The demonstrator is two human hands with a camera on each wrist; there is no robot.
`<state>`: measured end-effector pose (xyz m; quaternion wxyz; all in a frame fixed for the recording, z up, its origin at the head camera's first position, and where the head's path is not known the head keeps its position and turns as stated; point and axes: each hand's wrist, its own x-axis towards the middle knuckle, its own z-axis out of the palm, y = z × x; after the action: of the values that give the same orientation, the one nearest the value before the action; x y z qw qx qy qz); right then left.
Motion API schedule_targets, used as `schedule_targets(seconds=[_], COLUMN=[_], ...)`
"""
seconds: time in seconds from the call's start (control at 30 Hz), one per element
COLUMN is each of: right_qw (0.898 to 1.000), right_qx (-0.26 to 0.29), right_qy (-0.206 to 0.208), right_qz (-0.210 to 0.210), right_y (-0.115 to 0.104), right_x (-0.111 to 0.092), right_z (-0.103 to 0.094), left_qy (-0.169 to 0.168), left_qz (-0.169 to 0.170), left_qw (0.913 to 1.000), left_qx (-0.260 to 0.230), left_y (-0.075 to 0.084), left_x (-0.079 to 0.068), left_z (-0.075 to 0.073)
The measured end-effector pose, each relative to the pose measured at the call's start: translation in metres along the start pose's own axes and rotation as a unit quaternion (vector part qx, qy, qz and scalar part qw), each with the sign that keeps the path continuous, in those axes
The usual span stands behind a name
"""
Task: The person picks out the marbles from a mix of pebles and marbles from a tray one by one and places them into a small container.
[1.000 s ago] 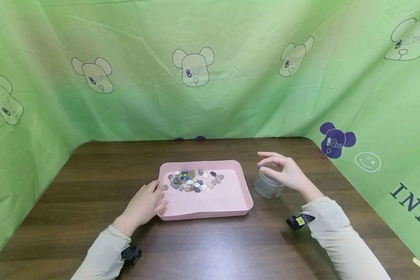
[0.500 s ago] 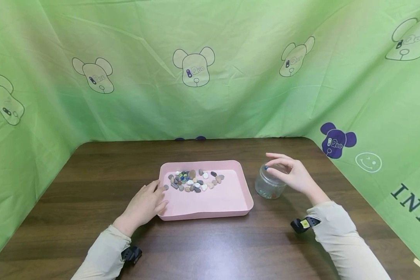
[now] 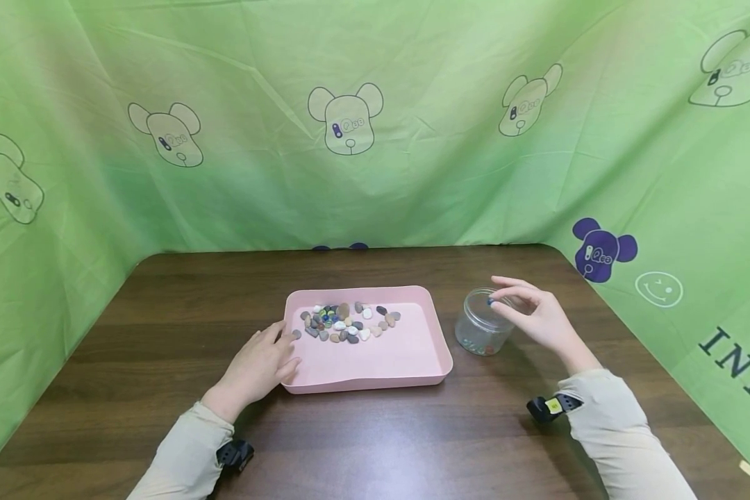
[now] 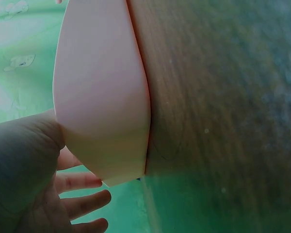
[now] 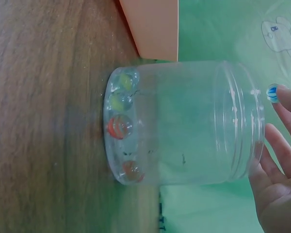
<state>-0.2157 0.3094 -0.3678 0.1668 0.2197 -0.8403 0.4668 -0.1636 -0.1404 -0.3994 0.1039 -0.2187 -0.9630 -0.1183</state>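
Over a clear cylindrical jar, right fingers pinch a glassy marble, left fingers spread against a smooth tray.

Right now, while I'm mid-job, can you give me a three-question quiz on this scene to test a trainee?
1. True or false: the clear jar stands outside the pink tray.
2. What is the main colour of the marble pinched by the right grip?
A) orange
B) blue
C) yellow
3. Fill in the blank: the marbles inside the jar lie at its ____.

Key:
1. True; it stands beside the tray.
2. B, blue.
3. bottom.
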Motion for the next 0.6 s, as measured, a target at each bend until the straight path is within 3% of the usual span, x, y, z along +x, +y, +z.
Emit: schedule_targets(seconds=[0.6], right_qw=[0.999], right_qx=[-0.020], right_qy=[0.024], right_qz=[0.023], right_y=[0.0091], right_x=[-0.0099], right_z=[-0.0095], left_qy=[-0.008], left_qz=[-0.001], left_qw=[1.0000], left_qx=[0.002], left_y=[-0.0001], left_x=[0.0010], left_z=[-0.0012])
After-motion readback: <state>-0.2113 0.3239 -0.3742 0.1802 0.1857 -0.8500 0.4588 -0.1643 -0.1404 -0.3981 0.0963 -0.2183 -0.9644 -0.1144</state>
